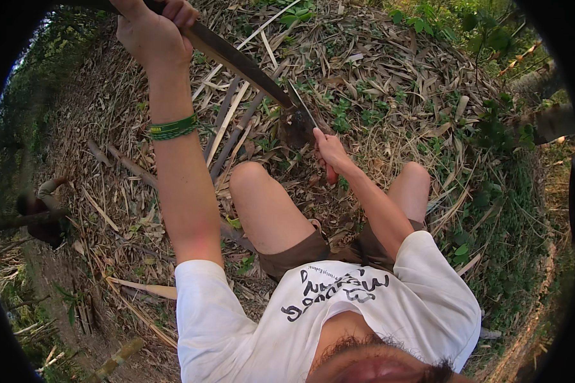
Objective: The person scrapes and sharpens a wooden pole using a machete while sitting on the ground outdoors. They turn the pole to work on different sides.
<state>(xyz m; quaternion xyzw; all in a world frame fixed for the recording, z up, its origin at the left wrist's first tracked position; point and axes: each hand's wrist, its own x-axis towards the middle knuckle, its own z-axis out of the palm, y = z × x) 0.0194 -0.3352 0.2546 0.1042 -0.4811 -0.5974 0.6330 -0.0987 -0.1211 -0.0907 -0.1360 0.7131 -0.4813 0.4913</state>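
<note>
My left hand [154, 30], raised at the upper left, is closed around a long dark split pole [239, 60], possibly bamboo. The pole slopes down to the right, and its lower end meets a small stump [298, 127] in front of my knees. In my right hand [332, 153] is a knife [305, 108] with a red handle, the fingers wrapped round it. Its narrow blade points up and away beside the pole's lower end. Whether the blade touches the pole, I cannot tell.
Pale split strips [229, 121] and dark sticks [237, 134] lie to the left of the stump. Dry leaves and small green plants [342, 115] cover the ground. Another person [43, 214] is at the far left. A trunk [552, 124] stands at the right.
</note>
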